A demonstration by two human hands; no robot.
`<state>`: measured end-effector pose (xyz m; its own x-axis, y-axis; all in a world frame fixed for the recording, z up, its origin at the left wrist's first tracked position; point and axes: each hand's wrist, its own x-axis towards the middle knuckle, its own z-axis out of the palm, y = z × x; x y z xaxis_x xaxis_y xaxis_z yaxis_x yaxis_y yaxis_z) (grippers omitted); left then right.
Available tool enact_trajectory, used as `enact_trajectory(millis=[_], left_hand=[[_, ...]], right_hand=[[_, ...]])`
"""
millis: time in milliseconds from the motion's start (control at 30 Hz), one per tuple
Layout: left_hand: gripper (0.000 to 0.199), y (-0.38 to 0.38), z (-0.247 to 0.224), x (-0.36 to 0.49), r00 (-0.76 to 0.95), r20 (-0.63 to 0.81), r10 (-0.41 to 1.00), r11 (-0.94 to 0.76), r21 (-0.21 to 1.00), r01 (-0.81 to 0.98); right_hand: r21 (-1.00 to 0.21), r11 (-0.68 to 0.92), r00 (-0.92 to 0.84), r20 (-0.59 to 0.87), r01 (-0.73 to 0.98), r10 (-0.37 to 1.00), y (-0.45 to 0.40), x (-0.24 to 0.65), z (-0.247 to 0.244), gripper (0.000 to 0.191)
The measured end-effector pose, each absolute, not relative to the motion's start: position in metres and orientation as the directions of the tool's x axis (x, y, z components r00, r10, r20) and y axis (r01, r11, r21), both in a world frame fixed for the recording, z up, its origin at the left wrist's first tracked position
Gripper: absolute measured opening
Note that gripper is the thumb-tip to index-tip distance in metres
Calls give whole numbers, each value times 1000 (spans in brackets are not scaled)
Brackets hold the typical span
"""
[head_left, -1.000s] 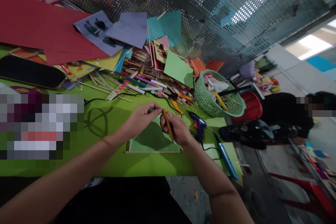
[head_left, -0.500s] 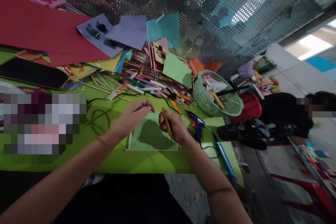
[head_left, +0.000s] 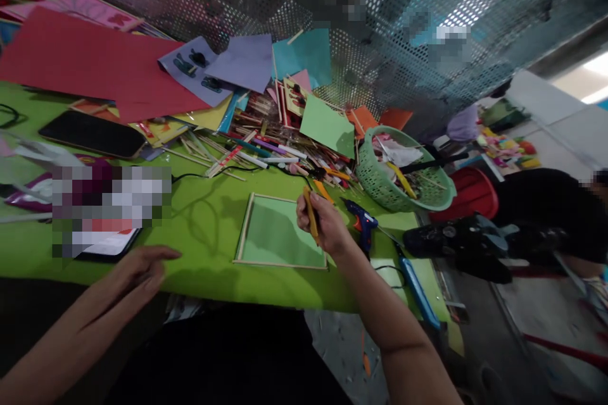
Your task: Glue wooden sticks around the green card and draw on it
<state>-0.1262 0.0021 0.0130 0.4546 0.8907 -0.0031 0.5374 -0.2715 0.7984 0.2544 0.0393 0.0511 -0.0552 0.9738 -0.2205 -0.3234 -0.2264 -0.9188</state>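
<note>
My right hand (head_left: 325, 221) is closed around a flat yellow-orange tool (head_left: 311, 215), held over the right side of a green sheet (head_left: 273, 234). Thin wooden sticks (head_left: 280, 265) run along the edges of that sheet, which lies flat on the green table (head_left: 204, 278). Away to the left, near the front edge, my left hand (head_left: 137, 275) has its fingers stretched out and holds nothing. It is close to a lit phone (head_left: 111, 243). Right of the sheet lies a blue glue gun (head_left: 362, 223).
Behind lie loose sticks and markers (head_left: 285, 155), a red sheet (head_left: 99, 66) and a dark phone (head_left: 92, 134). A green basket (head_left: 406, 186) stands at the right, near a blue cutter (head_left: 418, 291). A person in black (head_left: 551, 215) is farther right.
My left hand has moved from the sheet's upper left corner down and left towards the front edge. My right hand keeps hold of the yellow-orange tool. The view has shifted slightly.
</note>
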Motion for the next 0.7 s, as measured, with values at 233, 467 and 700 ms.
enact_trajectory(millis=[233,467,700], left_hand=[[32,100,33,-5,508,131,852,-452,674,584],[55,149,11,25,492,231,839,-529,556,641],[37,124,7,-5,635,250,731,-642,566,517]], right_hand=[[-935,-180,13,-193,-306,981,39,257,53,46],[-934,-155,44,-179,-322,983,38,263,57,46],[-938,-121,87,-157,-324,984,40,270,58,41]])
